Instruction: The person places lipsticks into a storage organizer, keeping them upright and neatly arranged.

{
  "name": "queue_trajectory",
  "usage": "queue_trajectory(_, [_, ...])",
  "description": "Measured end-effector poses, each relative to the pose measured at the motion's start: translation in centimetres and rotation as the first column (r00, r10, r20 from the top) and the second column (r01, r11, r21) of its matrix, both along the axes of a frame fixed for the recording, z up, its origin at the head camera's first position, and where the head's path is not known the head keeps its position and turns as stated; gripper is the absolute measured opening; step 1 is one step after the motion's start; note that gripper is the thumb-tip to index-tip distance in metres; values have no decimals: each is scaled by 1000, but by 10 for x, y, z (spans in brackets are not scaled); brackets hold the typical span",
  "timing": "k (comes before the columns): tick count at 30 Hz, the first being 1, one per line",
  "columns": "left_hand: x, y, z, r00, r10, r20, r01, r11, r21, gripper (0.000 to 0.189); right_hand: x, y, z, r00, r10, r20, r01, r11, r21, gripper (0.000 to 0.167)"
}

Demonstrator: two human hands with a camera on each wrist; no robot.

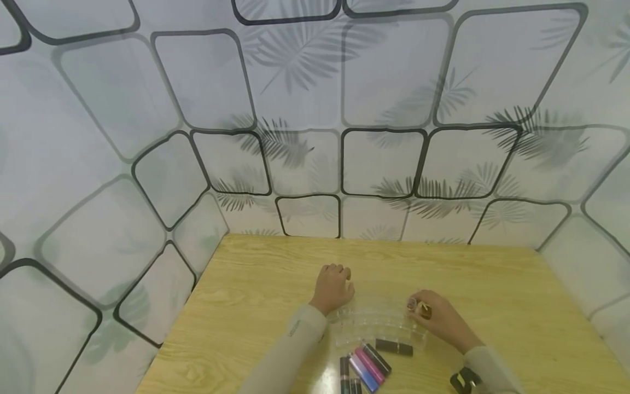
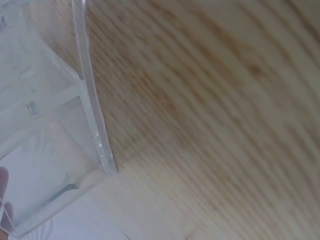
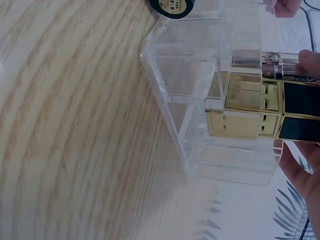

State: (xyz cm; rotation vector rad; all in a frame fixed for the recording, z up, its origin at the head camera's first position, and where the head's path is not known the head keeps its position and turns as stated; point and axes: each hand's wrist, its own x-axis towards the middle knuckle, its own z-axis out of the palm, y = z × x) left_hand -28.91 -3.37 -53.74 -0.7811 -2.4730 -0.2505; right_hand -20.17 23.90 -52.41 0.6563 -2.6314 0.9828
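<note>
A clear tiered lipstick organizer (image 1: 376, 323) stands on the table between the two hands. At its back left corner is my left hand (image 1: 332, 287), its fingers curled at the clear plastic; only bits of fingers (image 2: 3, 182) show at the left wrist view's edge. My right hand (image 1: 435, 314) is at the organizer's right end, thumb and fingers around lipsticks. In the right wrist view, a gold lipstick with black faces (image 3: 245, 95) stands in a compartment. Against the thumb is a slim tube (image 3: 282, 65) with a pinkish shine. The palm is out of view.
In front of the organizer lie several tubes: a black one (image 1: 394, 347), another black one (image 1: 377, 359), a magenta one (image 1: 369, 365) and a blue-violet one (image 1: 362, 373). More dark tubes (image 1: 344, 375) lie at the bottom edge. A patterned wall covering (image 1: 305, 216) borders the wooden table (image 1: 266, 284).
</note>
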Motion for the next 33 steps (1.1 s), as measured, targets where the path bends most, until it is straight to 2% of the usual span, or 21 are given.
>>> queue_trajectory(5, [1,0,0,1000,-7,-17,7,1000,-8,10,0,0,-2,998,7,-60,-4,999,41,25])
queue_trajectory(11, [4,0,0,996,1,-95,-5,999,-44,13,1,-1,-3,997,6,-75,0,997,74,24])
queue_trajectory(15, [6,0,0,993,18,-116,-26,998,-63,13,2,-1,-5,996,5,-87,3,996,93,25])
queue_trajectory(20, [7,1,1,993,73,-97,-83,992,-96,19,2,0,-6,995,20,-95,-11,996,91,25])
queue_trajectory(25, [10,3,2,986,152,-74,-161,979,-128,26,2,-1,-5,989,40,-143,-24,993,112,31])
queue_trajectory(29, [12,5,1,974,208,-87,-217,969,-121,28,2,-1,-3,985,41,-168,-18,990,138,33])
queue_trajectory(33, [12,6,-1,968,239,-78,-246,964,-100,27,2,-1,-1,990,32,-140,-13,990,138,35])
